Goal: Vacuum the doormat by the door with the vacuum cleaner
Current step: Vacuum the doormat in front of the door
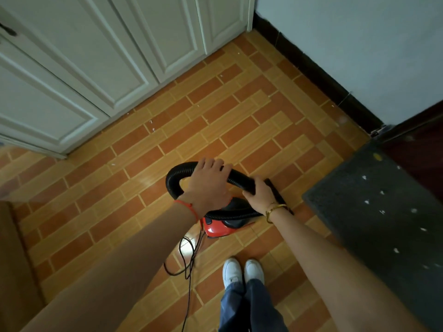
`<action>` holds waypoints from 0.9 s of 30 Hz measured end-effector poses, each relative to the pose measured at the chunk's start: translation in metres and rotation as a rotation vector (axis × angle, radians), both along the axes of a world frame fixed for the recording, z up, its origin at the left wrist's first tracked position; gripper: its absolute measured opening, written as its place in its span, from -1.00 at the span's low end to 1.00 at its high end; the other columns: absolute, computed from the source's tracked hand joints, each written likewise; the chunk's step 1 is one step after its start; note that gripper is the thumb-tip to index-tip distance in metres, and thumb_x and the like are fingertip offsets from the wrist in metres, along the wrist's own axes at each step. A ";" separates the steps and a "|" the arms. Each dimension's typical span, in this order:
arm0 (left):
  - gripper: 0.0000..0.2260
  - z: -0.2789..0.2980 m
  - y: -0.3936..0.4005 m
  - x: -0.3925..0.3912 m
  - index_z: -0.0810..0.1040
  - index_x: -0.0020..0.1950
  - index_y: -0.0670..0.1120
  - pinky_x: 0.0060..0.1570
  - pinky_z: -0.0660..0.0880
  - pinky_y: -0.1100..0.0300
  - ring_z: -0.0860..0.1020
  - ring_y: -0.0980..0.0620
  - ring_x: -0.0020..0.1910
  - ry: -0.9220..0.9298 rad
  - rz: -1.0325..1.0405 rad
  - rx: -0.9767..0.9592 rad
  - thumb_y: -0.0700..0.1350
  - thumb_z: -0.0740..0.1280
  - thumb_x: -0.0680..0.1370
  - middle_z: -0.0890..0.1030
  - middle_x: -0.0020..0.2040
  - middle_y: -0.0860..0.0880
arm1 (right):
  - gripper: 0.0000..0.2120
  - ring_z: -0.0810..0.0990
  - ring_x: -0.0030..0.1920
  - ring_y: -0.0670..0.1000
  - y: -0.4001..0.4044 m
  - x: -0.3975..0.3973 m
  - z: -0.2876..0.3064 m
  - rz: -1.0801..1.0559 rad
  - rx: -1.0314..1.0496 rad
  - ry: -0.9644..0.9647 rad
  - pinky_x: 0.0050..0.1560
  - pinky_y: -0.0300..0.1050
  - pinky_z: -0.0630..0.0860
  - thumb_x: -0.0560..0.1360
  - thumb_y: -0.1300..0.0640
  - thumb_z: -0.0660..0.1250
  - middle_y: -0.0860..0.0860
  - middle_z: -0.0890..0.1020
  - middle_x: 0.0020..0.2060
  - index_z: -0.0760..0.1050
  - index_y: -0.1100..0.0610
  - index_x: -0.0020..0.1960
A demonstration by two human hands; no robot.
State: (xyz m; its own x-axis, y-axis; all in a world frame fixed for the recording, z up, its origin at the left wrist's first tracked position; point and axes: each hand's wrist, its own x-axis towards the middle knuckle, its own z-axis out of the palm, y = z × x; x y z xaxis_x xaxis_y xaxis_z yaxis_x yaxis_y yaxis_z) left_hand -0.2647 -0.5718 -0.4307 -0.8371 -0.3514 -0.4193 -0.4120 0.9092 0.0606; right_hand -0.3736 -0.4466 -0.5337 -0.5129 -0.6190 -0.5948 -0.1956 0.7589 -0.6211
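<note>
Vacuum cleaner [219,227]: small red and black canister, on the tiled floor [100,192] just ahead of the white shoes [242,271]; compact, probably light enough to drag by its hose. Hose [175,178]: black, ribbed, looped up from the body and over; flexible, springy, likely to kink or recoil if held only at one end. Nozzle [275,190]: rigid black tube slanting down toward the doormat, tip hidden behind the right wrist. Left hand [207,185]: laid over the top of the hose arc, fingers curled round it. Right hand [259,194]: fingers clamped round the stiff section where hose meets nozzle, best hold for steering. Cord [189,257]: thin, black, slack loops trailing back between body and feet; trip and snag risk. Doormat [374,212]: dark, coarse, flat at right against the dark door [422,149], strewn with pale scraps; probably loose on smooth tile, apt to creep or lift under suction. Nozzle near its edge, not yet on it.
</note>
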 end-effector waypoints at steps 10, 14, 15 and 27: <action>-0.83 -0.051 0.020 -0.038 0.55 0.04 -0.08 -0.26 0.38 0.16 0.44 0.02 -0.31 -0.375 -0.237 -0.138 -0.02 0.32 0.54 0.47 -0.22 0.01 | -0.67 0.47 0.20 0.10 0.016 0.021 -0.029 0.163 0.008 0.101 0.19 -0.02 0.46 0.53 0.06 0.35 0.10 0.47 0.15 0.36 0.16 0.21; -0.72 -0.064 0.021 -0.032 0.49 0.07 -0.10 -0.34 0.41 0.19 0.44 0.01 -0.31 -0.325 -0.267 -0.006 0.08 0.31 0.52 0.43 -0.25 0.02 | -0.56 0.41 0.30 0.10 0.022 0.021 -0.037 0.224 0.044 0.111 0.31 -0.03 0.41 0.52 0.13 0.36 0.07 0.42 0.27 0.32 0.14 0.34; -0.72 -0.064 0.022 -0.030 0.49 0.07 -0.11 -0.38 0.38 0.20 0.45 0.01 -0.31 -0.299 -0.268 0.030 0.08 0.30 0.53 0.41 -0.29 0.04 | -0.55 0.39 0.32 0.09 0.024 0.021 -0.038 0.240 0.054 0.112 0.34 -0.02 0.39 0.53 0.15 0.34 0.06 0.40 0.30 0.31 0.13 0.37; -0.69 -0.043 0.051 -0.014 0.45 0.07 -0.11 -0.32 0.53 0.13 0.53 0.00 -0.32 -0.087 -0.265 0.164 0.14 0.21 0.57 0.55 -0.19 0.00 | -0.71 0.61 0.01 0.12 0.055 0.012 -0.011 0.210 0.050 0.185 -0.09 -0.12 0.49 0.50 0.28 0.32 0.06 0.52 0.17 0.39 0.10 0.18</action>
State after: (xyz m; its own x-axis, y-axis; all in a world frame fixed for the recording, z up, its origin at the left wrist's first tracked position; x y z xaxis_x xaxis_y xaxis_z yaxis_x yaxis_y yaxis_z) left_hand -0.2786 -0.5210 -0.4733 -0.8489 -0.0477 -0.5265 -0.1724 0.9665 0.1904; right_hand -0.3619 -0.3912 -0.5450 -0.4791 -0.6955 -0.5355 -0.4585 0.7185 -0.5230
